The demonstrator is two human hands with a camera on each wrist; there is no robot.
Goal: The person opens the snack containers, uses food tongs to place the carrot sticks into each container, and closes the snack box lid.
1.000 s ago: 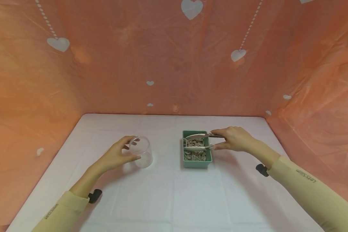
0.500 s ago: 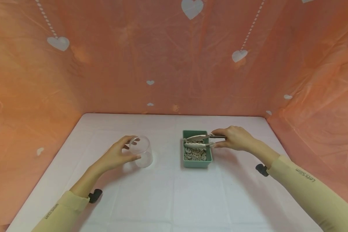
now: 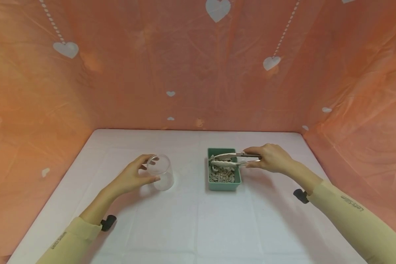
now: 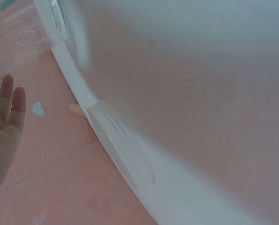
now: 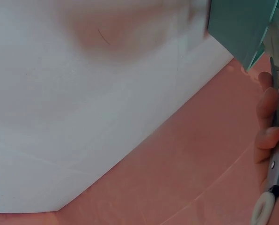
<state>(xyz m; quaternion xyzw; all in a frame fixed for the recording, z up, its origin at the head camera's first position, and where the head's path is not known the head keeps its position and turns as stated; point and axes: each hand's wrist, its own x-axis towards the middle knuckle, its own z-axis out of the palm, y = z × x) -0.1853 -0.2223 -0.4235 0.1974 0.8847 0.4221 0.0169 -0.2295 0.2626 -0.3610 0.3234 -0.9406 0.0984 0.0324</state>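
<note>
My left hand [image 3: 133,178] grips a clear plastic cup [image 3: 165,179] that stands upright on the table, thumb on the near side and fingers behind. In the left wrist view, fingers [image 4: 6,101] touch the wall of the cup [image 4: 22,42]. My right hand [image 3: 271,157] holds metal tongs with pale tips [image 3: 224,164], reaching over the right rim into a green rectangular box [image 3: 224,187]. Small greyish curled pieces [image 3: 222,176] fill its lower part. The tong tips rest among them near the far left; whether they pinch any is hard to tell.
A white cloth covers the table [image 3: 191,227]. Orange sheeting with white hearts [image 3: 184,73] encloses the back and sides. A pale, round-edged flat shape [image 4: 123,145] lies near the table's edge in the left wrist view; its kind is unclear.
The tongs have shifted slightly right and their tips look nearer each other. My right hand has drawn back a little to the right. My left hand and the cup stay in place.
</note>
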